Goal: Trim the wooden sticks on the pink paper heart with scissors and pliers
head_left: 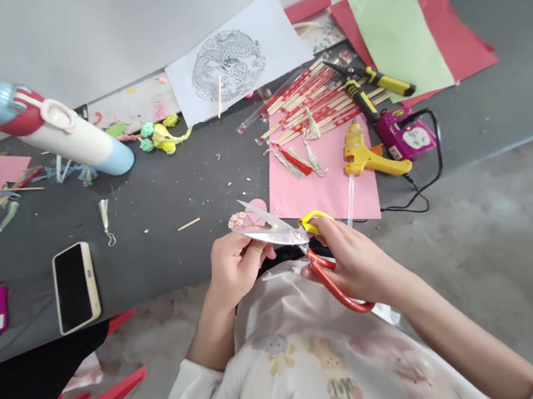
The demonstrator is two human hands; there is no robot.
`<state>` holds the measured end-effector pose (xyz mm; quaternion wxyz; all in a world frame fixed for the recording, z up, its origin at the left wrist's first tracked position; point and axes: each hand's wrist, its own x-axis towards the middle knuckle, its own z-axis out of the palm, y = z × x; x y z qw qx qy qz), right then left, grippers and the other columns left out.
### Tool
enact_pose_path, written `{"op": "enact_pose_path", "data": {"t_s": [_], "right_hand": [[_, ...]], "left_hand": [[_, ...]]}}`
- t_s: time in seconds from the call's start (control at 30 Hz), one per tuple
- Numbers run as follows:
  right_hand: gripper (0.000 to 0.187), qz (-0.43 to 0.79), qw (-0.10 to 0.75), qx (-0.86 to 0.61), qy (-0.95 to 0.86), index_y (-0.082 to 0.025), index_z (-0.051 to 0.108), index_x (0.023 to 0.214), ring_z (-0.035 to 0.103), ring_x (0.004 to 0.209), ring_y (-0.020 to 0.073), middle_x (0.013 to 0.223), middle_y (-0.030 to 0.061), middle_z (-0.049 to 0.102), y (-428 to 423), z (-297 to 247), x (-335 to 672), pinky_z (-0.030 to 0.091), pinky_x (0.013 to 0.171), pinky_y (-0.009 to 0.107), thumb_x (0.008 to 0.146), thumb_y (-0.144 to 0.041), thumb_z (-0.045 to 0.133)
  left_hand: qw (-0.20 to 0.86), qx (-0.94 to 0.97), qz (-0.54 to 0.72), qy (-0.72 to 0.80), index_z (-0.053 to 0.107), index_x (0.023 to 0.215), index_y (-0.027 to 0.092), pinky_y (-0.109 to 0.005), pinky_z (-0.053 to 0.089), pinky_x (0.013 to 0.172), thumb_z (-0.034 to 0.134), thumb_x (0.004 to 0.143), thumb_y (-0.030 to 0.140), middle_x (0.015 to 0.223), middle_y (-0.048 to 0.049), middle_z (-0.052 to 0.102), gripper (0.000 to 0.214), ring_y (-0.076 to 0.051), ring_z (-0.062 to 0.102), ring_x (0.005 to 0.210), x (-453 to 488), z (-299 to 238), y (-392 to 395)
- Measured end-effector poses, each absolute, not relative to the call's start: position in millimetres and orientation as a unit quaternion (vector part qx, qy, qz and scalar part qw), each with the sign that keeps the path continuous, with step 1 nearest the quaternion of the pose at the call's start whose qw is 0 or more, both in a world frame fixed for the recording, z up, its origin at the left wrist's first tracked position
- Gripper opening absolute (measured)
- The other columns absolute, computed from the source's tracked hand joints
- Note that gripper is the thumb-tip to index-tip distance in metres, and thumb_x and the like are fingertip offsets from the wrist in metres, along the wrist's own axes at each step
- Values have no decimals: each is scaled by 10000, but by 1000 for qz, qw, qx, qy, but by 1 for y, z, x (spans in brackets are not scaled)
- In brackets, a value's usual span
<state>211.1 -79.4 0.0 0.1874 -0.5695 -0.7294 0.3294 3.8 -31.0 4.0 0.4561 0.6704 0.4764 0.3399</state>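
My right hand [354, 258] grips red and yellow handled scissors [298, 238], its fingers through the loops, and the steel blades stand open pointing left. My left hand [233, 262] pinches a small pink paper piece [253, 214] with a patterned round bit [236, 220] at its left, held between the blades. Both hands are just off the near edge of the dark table [169, 194], above my lap.
On the table lie a pink sheet [325, 183], a yellow glue gun [366, 157], a purple device [405, 133], pliers [369, 79], red-white sticks [312, 101], a dragon print [229, 60], a phone [74, 286], a tipped flask [63, 130] and red and green paper [402, 36].
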Motion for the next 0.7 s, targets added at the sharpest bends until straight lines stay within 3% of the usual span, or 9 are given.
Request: {"op": "enact_pose_path", "data": {"t_s": [0.2,0.4,0.6,0.7], "right_hand": [[298,349,147,-606,-699,-192,463,1031,618,841,244,911,87,628,-58,11,196,445,645,306,846,-400,569],[300,392,117,-634,-657,-192,489,1031,610,769,218,851,54,638,-44,12,185,416,618,287,851,-428,538],[311,420,141,-673,-592,-202,505,1023,594,740,198,830,30,625,-34,7,177,423,650,290,839,-447,557],[317,442,170,-658,-586,-210,497,998,564,693,181,791,5,594,-33,3,177,423,639,291,839,-477,560]], "left_hand": [[416,682,335,499,672,770,190,-191,407,483,512,925,323,582,31,639,259,-66,509,442,-5,3,-11],[338,736,300,504,614,650,188,-183,403,542,494,931,278,565,37,623,318,-73,549,495,-7,10,7],[202,780,260,531,645,926,205,-202,423,646,489,927,263,770,2,700,167,-119,641,696,-2,1,13],[190,791,264,518,640,933,200,-204,421,656,469,940,250,771,1,695,178,-120,640,708,-1,-2,17]]}}
